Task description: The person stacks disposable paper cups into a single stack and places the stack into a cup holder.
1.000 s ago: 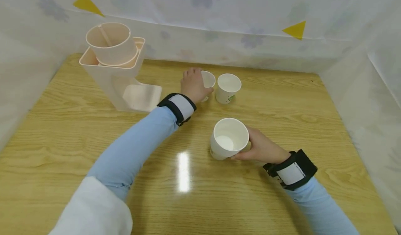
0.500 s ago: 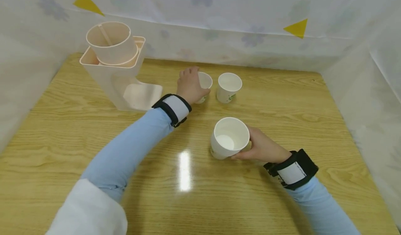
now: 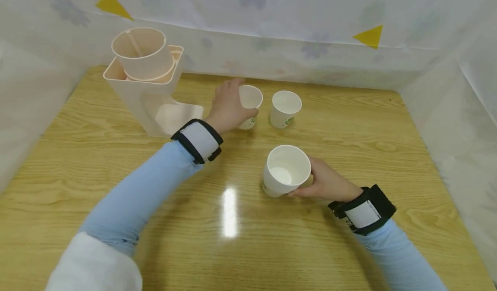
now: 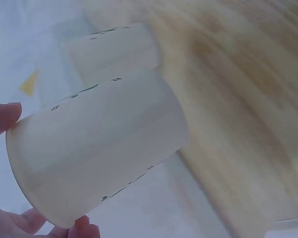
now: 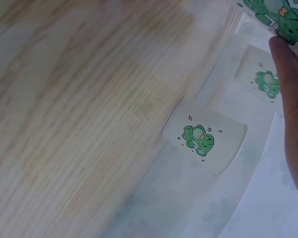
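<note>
At the back of the table, my left hand [image 3: 226, 109] holds a white paper cup [image 3: 250, 122] near its rim. In the left wrist view, thumb and fingertips sit on opposite sides of that rim. A second paper cup [image 3: 280, 117] stands upright just to its right, apart from it. Nearer the middle, my right hand [image 3: 328, 182] grips another paper cup [image 3: 270, 182] from its right side, mouth facing up. The right wrist view shows a green cartoon figure on the standing cup [image 5: 204, 139]; only part of the right-held cup [image 5: 283, 20] shows there.
A pale pink stand [image 3: 147, 105] with a round container [image 3: 145, 67] in its top is at the back left. Its flat foot [image 3: 178, 116] lies close to my left hand. A flowered cloth wall [image 3: 248, 45] borders the table [image 3: 163, 235].
My left hand has moved left with its paper cup, widening the gap to the standing cup. My right hand and its cup have stayed about where they were.
</note>
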Available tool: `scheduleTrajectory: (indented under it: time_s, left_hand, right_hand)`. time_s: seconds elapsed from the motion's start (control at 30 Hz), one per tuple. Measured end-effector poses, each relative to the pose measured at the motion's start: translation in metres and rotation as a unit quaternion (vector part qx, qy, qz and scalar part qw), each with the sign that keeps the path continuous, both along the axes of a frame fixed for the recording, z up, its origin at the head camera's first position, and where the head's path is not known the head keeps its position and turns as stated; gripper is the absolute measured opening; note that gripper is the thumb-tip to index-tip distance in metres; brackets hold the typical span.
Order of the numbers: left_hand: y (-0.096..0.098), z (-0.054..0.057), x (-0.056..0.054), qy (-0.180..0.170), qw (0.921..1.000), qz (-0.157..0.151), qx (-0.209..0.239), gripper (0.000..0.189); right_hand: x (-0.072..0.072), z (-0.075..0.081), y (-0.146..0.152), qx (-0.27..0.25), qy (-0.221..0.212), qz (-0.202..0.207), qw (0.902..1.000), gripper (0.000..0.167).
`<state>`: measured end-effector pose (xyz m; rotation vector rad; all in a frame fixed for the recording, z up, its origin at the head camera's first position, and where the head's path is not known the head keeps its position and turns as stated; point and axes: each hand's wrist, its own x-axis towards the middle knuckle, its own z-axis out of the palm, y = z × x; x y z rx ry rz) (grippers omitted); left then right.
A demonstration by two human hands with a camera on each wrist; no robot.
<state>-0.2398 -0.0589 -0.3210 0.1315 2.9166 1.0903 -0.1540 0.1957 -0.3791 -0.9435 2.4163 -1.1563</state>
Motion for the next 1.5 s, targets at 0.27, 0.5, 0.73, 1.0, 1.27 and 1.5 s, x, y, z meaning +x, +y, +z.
scheduleTrajectory:
  time_s: [0.27,0.5,0.73,1.0,1.27,1.5]
  left_hand:
    - [0.004,0.030,0.024,0.041,0.9977,-0.050,0.021,0.083]
    - [0.012,0.052,0.054,0.071,0.9911,-0.101,0.048,0.081]
    - [0.020,0.072,0.082,0.122,0.9758,-0.166,0.075,0.080]
    - [0.026,0.072,0.100,0.195,0.9511,-0.223,0.089,0.077]
    - [0.035,0.064,0.111,0.149,0.9533,-0.251,0.076,0.075]
    - [0.037,0.059,0.115,0.108,0.9596,-0.256,0.045,0.075]
  right_hand:
    - [-0.001,0.000,0.003,0.004,-0.002,-0.004,1.0000,0.075]
    - [-0.001,0.000,0.004,0.008,0.000,-0.009,0.9999,0.075]
    - [-0.001,0.002,0.003,0.003,0.005,-0.005,1.0000,0.071]
    - [-0.001,0.001,0.002,-0.004,0.010,0.012,0.9999,0.070]
    - [-0.002,-0.002,0.001,-0.019,0.007,0.006,0.9998,0.078]
    - [-0.001,-0.003,0.002,-0.027,0.015,-0.002,0.9995,0.087]
